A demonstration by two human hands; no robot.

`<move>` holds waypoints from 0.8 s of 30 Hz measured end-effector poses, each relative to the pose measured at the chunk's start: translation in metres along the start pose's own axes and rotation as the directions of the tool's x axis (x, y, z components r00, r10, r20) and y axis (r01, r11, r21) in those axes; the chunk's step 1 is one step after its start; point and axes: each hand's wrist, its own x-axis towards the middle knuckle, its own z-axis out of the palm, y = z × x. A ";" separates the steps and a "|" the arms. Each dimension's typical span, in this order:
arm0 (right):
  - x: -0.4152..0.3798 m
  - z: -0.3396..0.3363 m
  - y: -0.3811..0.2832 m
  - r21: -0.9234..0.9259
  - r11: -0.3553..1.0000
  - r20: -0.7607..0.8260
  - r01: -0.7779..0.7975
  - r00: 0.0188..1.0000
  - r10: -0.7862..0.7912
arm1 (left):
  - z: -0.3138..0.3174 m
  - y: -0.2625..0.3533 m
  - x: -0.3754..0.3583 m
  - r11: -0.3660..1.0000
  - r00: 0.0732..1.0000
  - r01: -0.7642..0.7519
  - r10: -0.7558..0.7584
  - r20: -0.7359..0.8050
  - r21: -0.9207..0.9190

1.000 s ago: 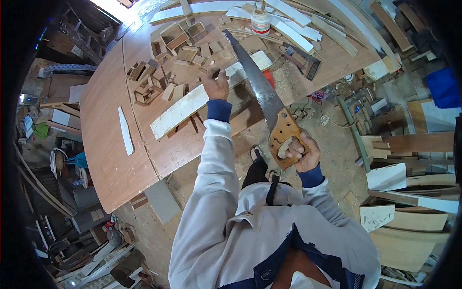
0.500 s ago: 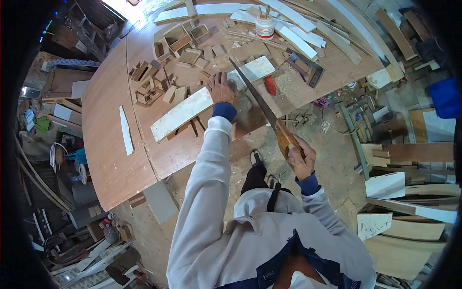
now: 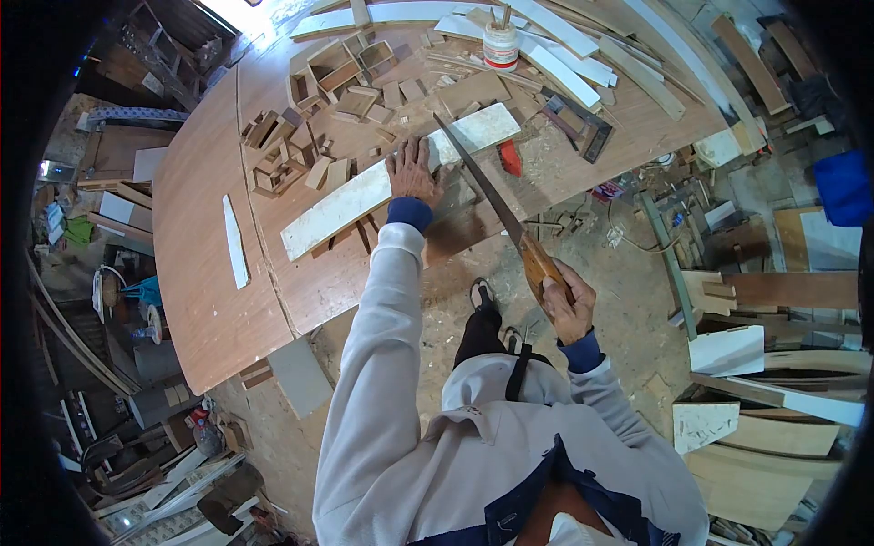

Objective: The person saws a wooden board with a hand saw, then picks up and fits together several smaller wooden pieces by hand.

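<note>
A long white-faced board [image 3: 341, 209] lies aslant on the workbench, raised on small wooden pieces. My left hand [image 3: 412, 171] rests on its top face, fingers stretched out and a little apart. In my right hand [image 3: 569, 305] is the wooden handle of a handsaw [image 3: 489, 188], with the fingers wrapped round it. The saw's blade lies across the board just right of my left hand, its tip beyond the far edge. Whether the teeth are in the wood cannot be made out. Beside the board's right end lies a red object [image 3: 510, 158].
The workbench [image 3: 196, 273] carries small wooden boxes [image 3: 335, 68], offcuts, a white glue jar [image 3: 500, 47], a dark square-cornered frame [image 3: 578, 126] and a narrow white strip [image 3: 235, 241]. Long boards lie at the back. Stacked timber [image 3: 774, 409] stands at the right.
My left hand has shifted slightly left along the board. The saw has slid back a little toward my body. The whole view has also moved slightly.
</note>
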 end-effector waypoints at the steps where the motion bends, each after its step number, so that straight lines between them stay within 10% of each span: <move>1: -0.002 0.000 -0.001 0.017 1.000 0.001 -0.011 1.000 0.011 | -0.001 0.000 -0.001 1.000 1.000 -0.011 0.011 0.009 0.002; 8: -0.008 -0.003 -0.012 -0.030 0.999 0.035 0.035 0.999 -0.034 | -0.002 -0.007 0.002 0.989 0.997 -0.070 0.066 0.034 0.131; 10: -0.008 -0.004 -0.022 -0.065 0.965 0.094 0.254 0.964 -0.248 | -0.006 -0.010 0.005 0.990 0.993 -0.107 0.101 0.068 0.090; 13: -0.015 -0.010 -0.046 -0.101 0.990 0.230 0.103 0.970 -0.077 | -0.010 -0.016 0.013 0.987 0.987 -0.125 0.113 0.115 0.105; 19: -0.009 0.005 -0.050 -0.271 0.879 0.101 0.392 0.920 -0.379 | -0.032 -0.014 0.024 0.992 0.978 -0.121 0.124 0.170 -0.027; 24: -0.009 0.009 -0.066 -0.205 0.929 0.054 0.308 0.951 -0.304 | -0.029 -0.012 0.030 0.994 0.979 -0.097 0.105 0.175 -0.058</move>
